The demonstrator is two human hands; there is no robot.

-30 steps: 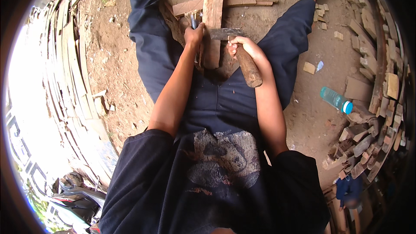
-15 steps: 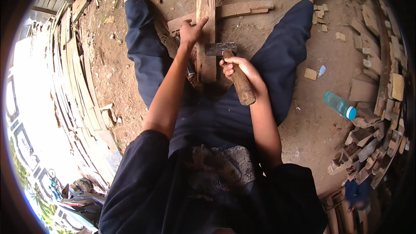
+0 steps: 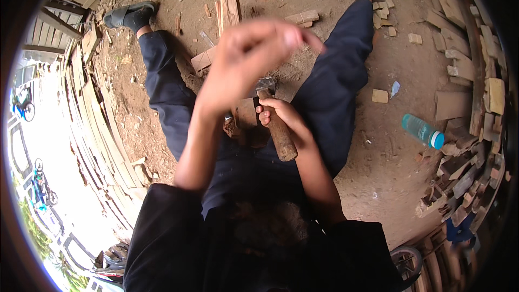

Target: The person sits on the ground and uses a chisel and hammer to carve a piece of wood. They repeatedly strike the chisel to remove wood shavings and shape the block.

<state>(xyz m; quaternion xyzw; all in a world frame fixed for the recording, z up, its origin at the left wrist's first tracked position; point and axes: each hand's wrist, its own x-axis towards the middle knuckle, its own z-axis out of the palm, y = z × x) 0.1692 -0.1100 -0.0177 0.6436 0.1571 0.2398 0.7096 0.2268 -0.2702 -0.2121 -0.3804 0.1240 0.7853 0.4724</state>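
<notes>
My right hand [image 3: 281, 112] grips the thick wooden handle of a hammer [image 3: 283, 139]. The hammer's dark metal head rests over or just above the lower part of a split wooden post [image 3: 227, 12] between my legs. Raised close to the camera, my left hand [image 3: 248, 59] is smeared by motion, its fingers partly bent; I see nothing in it. It hides the middle of the post and much of the curved wooden crosspiece [image 3: 304, 18] under it. A small metal thing, too covered to name, lies beside the post's near end.
On the right lie a teal water bottle [image 3: 421, 131], a small wood block [image 3: 380, 95] and piles of wood scraps [image 3: 459, 178]. Long boards [image 3: 102, 113] line the left side. My outstretched legs flank the post. Another person [image 3: 459, 232] shows at the lower right.
My left hand has let go of the post and risen toward the camera. The hammer, still in my right hand, has shifted slightly nearer and left. The whole view has turned a little.
</notes>
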